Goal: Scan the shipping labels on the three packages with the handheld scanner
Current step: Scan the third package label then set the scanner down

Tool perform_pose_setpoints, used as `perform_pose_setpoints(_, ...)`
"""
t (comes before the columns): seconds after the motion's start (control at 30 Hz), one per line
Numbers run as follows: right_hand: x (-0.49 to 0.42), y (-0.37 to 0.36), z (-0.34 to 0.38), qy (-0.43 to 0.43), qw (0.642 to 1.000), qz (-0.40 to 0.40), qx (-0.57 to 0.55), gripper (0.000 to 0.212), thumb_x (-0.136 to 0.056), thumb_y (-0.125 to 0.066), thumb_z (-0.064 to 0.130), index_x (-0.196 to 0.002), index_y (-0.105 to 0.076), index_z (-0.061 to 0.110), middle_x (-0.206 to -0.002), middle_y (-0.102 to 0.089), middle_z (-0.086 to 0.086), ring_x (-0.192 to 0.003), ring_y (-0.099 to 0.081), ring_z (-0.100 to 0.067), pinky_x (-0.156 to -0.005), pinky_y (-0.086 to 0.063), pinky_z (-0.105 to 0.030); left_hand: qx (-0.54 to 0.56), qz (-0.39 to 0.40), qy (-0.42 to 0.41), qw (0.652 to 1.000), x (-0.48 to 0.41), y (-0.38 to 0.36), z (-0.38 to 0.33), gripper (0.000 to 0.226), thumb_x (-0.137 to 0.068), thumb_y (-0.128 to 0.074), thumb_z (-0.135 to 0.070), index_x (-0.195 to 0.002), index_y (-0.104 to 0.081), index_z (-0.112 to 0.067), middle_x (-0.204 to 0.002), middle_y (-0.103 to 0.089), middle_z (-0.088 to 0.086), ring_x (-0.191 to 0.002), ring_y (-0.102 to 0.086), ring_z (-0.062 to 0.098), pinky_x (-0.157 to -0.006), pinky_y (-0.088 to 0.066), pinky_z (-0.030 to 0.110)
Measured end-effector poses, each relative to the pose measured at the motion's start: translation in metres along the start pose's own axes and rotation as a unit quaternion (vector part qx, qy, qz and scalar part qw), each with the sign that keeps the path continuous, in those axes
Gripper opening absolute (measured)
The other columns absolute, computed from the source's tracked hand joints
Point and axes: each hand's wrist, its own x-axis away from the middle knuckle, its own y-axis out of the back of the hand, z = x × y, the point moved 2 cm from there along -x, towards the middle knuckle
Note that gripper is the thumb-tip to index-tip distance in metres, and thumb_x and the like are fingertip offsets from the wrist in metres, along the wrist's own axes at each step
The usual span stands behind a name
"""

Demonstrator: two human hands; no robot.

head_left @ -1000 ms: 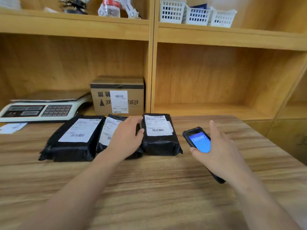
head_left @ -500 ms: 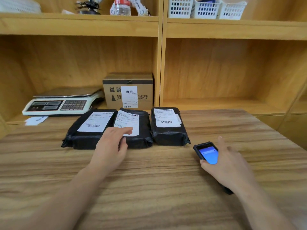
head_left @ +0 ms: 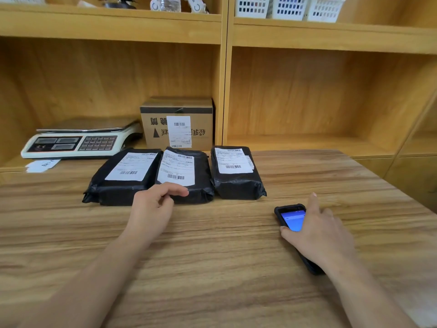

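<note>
Wooden table (head_left: 212, 268), smooth grain, our landmark. Shelving (head_left: 224, 74) behind table, same wood; scale (head_left: 78, 140) and cardboard box (head_left: 177, 124) on its lowest shelf.

Three packages along table's far edge, soft black poly bags, white labels up: left package (head_left: 118, 181) and middle package (head_left: 186, 176) touching, right package (head_left: 236, 174) just beside.

Our left hand (head_left: 153, 207) loosely curled, holding nothing, fingertips at middle package's near edge. Our right hand (head_left: 316, 233) wrapped around scanner (head_left: 290, 218), low over table, screen lit.

We judge no scan underway; next, raise scanner, aim at barcode.
</note>
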Motion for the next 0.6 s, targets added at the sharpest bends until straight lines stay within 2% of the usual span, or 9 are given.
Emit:
perform_pose_setpoints(0.1, 0.001, -0.002, 0.0, -0.001, 1.0, -0.001, 0.008, 0.116, -0.068, -0.058, 0.071, -0.157, -0.007, 0.018, -0.115, -0.054, -0.009, -0.107, -0.052, -0.03, -0.069, -0.039, -0.038, 0.033, 0.0, 0.036, 0.999, -0.002, 0.0, 0.005, 0.057, -0.086, -0.042, 0.018, -0.092, -0.079, -0.024, -0.092, -0.082, -0.013, -0.099, -0.073, 0.003, -0.082, -0.057, 0.026)
perform_pose_setpoints(0.3, 0.0, -0.001, -0.002, -0.004, 1.0, -0.001, 0.02, 0.112, -0.072, -0.055, 0.072, -0.158, -0.007, 0.019, -0.12, -0.055, -0.01, -0.11, -0.051, -0.03, -0.071, -0.041, -0.037, 0.079, 0.001, 0.08, 0.994, -0.002, -0.003, 0.008, 0.057, -0.081, -0.037, 0.022, -0.09, -0.078, -0.017, -0.086, -0.082, -0.006, -0.09, -0.075, 0.007, -0.07, -0.058, 0.02)
perform_pose_setpoints(0.43, -0.002, -0.001, 0.0, -0.004, 0.999, 0.004, 0.047, 0.108, -0.073, -0.05, 0.076, -0.157, -0.007, 0.025, -0.128, -0.051, -0.011, -0.116, -0.048, -0.031, -0.083, -0.047, -0.041, 0.093, 0.013, 0.092, 0.991, -0.003, -0.007, 0.009, 0.058, -0.082, -0.037, 0.023, -0.092, -0.077, -0.018, -0.082, -0.082, -0.003, -0.075, -0.073, 0.009, -0.063, -0.056, 0.017)
perform_pose_setpoints(0.6, -0.007, 0.021, 0.016, 0.043, 0.998, -0.022, 0.035, 0.104, -0.079, -0.046, 0.078, -0.158, -0.003, 0.028, -0.155, -0.029, -0.015, -0.138, -0.03, -0.034, -0.1, -0.038, -0.048, 0.106, 0.028, 0.106, 0.988, -0.003, -0.012, 0.015, 0.056, -0.084, -0.039, 0.022, -0.093, -0.076, -0.019, -0.079, -0.08, 0.004, -0.064, -0.068, 0.011, -0.06, -0.055, 0.02)
